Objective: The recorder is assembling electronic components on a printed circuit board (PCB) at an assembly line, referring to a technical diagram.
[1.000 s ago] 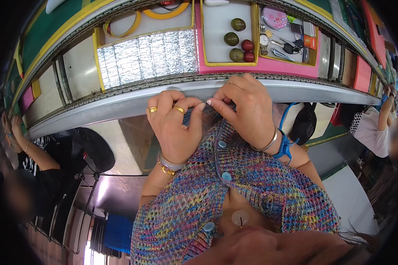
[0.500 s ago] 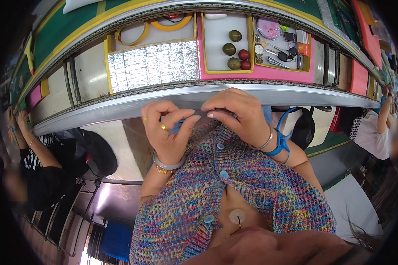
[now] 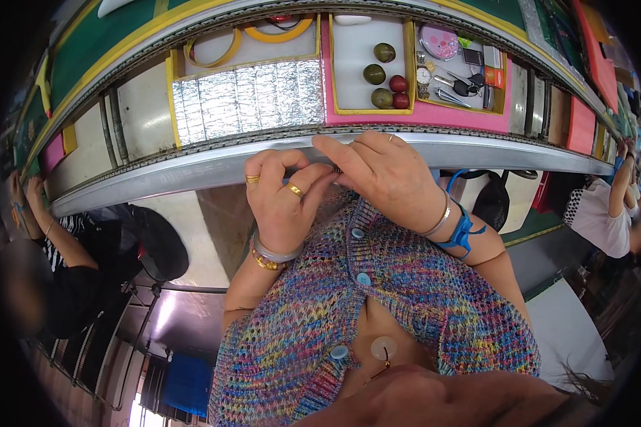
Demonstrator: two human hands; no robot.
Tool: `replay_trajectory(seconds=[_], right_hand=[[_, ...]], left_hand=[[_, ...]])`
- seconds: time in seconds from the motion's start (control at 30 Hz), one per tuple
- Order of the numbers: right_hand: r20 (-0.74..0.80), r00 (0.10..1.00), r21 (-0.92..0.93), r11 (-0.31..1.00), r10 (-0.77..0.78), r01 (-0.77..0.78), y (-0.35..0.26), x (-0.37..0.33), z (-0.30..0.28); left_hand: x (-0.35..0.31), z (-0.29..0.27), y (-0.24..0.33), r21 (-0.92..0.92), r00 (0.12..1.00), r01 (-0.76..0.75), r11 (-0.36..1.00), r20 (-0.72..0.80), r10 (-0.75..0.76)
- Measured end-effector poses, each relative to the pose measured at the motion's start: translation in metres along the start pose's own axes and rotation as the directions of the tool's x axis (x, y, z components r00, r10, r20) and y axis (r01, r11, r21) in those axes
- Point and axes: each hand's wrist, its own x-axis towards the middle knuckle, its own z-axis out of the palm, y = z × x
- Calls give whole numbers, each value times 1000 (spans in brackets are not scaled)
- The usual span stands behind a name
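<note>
My left hand (image 3: 283,203), with gold rings on two fingers, is closed, its thumb and fingertips pressed together. Against it rests my right hand (image 3: 392,178), also closed, with the index finger reaching over the left fingertips. A tiny dark item (image 3: 337,169) shows where the fingertips meet; it is too small to name. Both hands are just in front of the metal edge (image 3: 214,171) of the conveyor line, above my knitted cardigan (image 3: 406,306). A blue strap (image 3: 463,233) circles my right wrist.
Beyond the edge lies a silvery quilted sheet (image 3: 249,99). Beside it stand a yellow-rimmed tray (image 3: 349,78) with several round fruits and a tray (image 3: 502,99) holding a watch, keys and small items. Tape rolls (image 3: 214,53) lie behind. Other people (image 3: 68,249) work at both sides.
Both hands have come together: the left moved right, and the right hand's index finger now lies across the left fingertips. The view has shifted slightly.
</note>
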Motion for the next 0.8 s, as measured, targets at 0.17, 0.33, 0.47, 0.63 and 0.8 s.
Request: replay_trajectory(seconds=[0.17, 0.33, 0.47, 0.63, 0.8], right_hand=[[-136, 969, 168, 968, 208, -184, 4, -7, -1], [-122, 949, 235, 938, 290, -256, 2, -15, 12], [-133, 948, 214, 942, 289, -257, 0, -13, 19], [-131, 941, 190, 940, 312, -285, -3, -11, 19], [-136, 935, 182, 936, 328, -302, -4, -9, 19]], left_hand=[[-5, 2, -4, 4, 996, 79, 997, -32, -79], [-6, 5, -2, 10, 994, 110, 994, -22, -110], [-8, 4, -3, 4, 992, 126, 992, -9, -126], [-6, 5, -2, -2, 992, 130, 992, 6, -130], [-5, 4, 0, -4, 988, 151, 989, 13, -151]])
